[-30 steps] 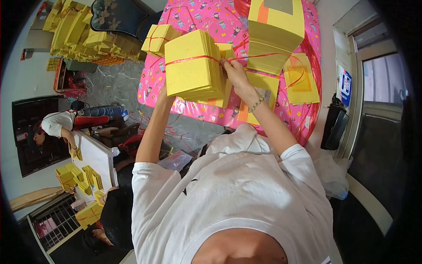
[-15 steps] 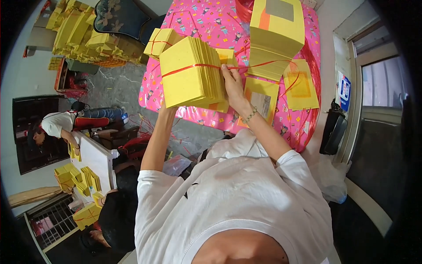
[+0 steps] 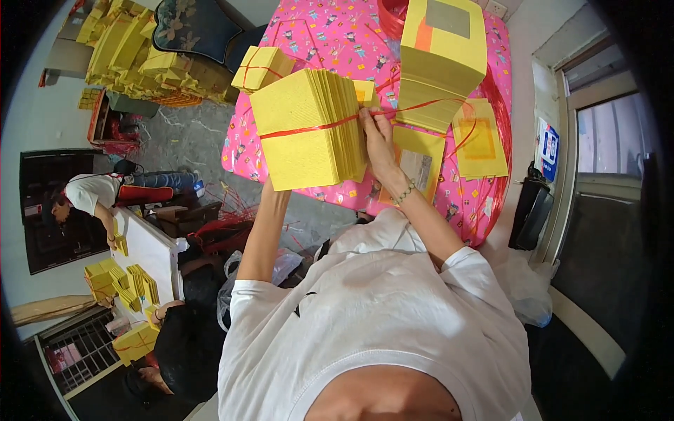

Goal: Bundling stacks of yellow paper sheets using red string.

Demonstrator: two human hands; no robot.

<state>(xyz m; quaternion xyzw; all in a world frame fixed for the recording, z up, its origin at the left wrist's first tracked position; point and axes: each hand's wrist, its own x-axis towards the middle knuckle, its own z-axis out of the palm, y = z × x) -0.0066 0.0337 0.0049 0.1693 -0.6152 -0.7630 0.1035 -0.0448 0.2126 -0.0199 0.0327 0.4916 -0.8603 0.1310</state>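
I hold up a thick bundle of yellow paper sheets [image 3: 309, 137] over the near edge of a table with a pink patterned cloth [image 3: 316, 35]. A red string [image 3: 309, 129] runs around the bundle's middle. My left hand [image 3: 275, 188] supports the bundle from below and is mostly hidden behind it. My right hand [image 3: 375, 137] is at the bundle's right side, its fingers pinching the red string, which trails right toward a tall yellow stack [image 3: 442, 63].
A small tied yellow bundle [image 3: 261, 68] and loose yellow sheets [image 3: 479, 140] lie on the cloth. Piles of yellow bundles [image 3: 133, 49] sit on the floor at far left. Two other people work at a white table [image 3: 151, 249] on the left. A black bag [image 3: 530, 210] hangs on the right.
The bundle has turned so its broad face shows more and has shifted a little right. My right hand has stayed at the string on its right side.
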